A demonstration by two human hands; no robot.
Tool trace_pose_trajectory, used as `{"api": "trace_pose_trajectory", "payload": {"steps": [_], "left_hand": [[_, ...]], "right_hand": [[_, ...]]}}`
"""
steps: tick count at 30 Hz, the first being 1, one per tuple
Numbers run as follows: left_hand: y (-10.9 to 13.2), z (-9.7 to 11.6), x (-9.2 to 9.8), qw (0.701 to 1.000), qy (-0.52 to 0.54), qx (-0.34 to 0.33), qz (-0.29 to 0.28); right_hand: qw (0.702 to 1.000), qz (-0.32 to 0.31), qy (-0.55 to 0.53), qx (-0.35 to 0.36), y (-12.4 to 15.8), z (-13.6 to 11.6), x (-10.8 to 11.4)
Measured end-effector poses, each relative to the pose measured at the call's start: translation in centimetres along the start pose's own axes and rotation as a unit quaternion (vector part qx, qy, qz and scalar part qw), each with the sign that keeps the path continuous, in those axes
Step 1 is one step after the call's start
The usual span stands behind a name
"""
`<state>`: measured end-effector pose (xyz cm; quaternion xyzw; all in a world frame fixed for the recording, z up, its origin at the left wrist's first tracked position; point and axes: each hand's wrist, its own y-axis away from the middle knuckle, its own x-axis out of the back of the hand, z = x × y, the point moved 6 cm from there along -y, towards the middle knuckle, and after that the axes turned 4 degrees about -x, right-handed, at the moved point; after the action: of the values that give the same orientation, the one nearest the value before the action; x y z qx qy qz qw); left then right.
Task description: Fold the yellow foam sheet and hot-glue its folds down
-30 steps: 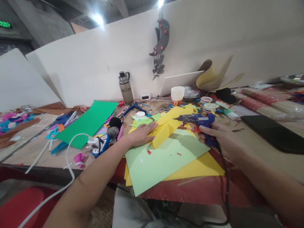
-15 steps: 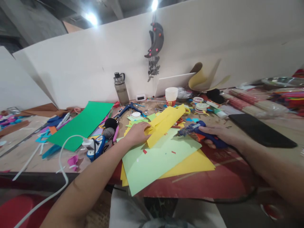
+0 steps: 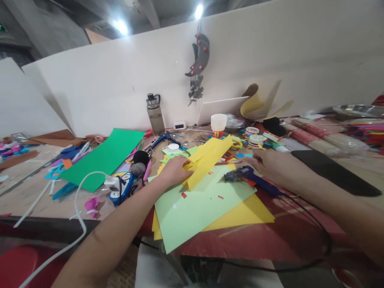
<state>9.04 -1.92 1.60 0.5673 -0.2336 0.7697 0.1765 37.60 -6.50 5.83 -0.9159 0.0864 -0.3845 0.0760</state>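
Note:
My left hand [image 3: 176, 171] is closed on the left end of a folded yellow paper sheet [image 3: 207, 160], thumb in front and fingers behind. Under it lies a light green sheet [image 3: 192, 212] with small red scraps, on top of more yellow paper [image 3: 240, 212]. A blue hot glue gun [image 3: 249, 176] rests on the right edge of the green sheet, its nozzle pointing left. Just behind the glue gun, my right hand [image 3: 267, 162] reaches left with nothing visible in it. Its fingertips are near a thin reddish stick [image 3: 229, 162].
A blue power strip [image 3: 123, 188] with a white cable and a green sheet [image 3: 105, 156] lie at left. A bottle [image 3: 155, 116], paper cup [image 3: 218, 125] and yellow-handled scissors [image 3: 237, 142] stand or lie behind. The glue gun's black cord [image 3: 318, 224] loops at right.
My right hand has let go of the glue gun, which now lies on the paper, and has moved up behind it. My left hand still holds the folded yellow paper.

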Motion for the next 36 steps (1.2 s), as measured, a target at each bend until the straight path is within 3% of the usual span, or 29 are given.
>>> {"api": "trace_pose_trajectory", "payload": {"steps": [3, 5, 9, 12, 15, 20, 24, 31, 36], "left_hand": [[0.3, -0.1, -0.1, 1.0, 0.015, 0.0, 0.012], [0.5, 0.0, 0.1, 0.999, 0.026, -0.007, 0.025], [1.3, -0.3, 1.0, 0.999, 0.012, 0.017, 0.024], [2.0, -0.8, 1.6, 0.999, -0.007, 0.044, 0.006], [2.3, -1.4, 1.8, 0.999, -0.004, 0.047, -0.011], [2.3, -2.6, 2.2, 0.998, 0.053, 0.035, -0.012], [2.5, -3.0, 3.0, 0.994, 0.096, 0.025, -0.055], [3.7, -4.3, 4.6, 0.993, 0.073, 0.054, -0.079], [3.9, -5.1, 4.4, 0.993, 0.06, 0.05, -0.084]], "right_hand": [[0.984, 0.015, 0.102, 0.148, -1.5, -4.4, -1.3], [0.975, 0.0, 0.062, 0.212, -2.8, -7.2, -3.1], [0.949, -0.158, 0.067, 0.263, -5.3, -10.6, -9.4], [0.89, -0.254, 0.154, 0.345, -5.3, -11.6, -13.5], [0.838, -0.311, 0.203, 0.399, -4.5, -11.7, -15.9], [0.819, -0.328, 0.217, 0.419, -3.7, -12.3, -17.5], [0.807, -0.326, 0.215, 0.442, -2.8, -13.3, -17.5], [0.815, -0.275, 0.313, 0.402, -0.7, -13.8, -17.9], [0.789, -0.274, 0.303, 0.46, 0.8, -14.6, -19.0]]}}
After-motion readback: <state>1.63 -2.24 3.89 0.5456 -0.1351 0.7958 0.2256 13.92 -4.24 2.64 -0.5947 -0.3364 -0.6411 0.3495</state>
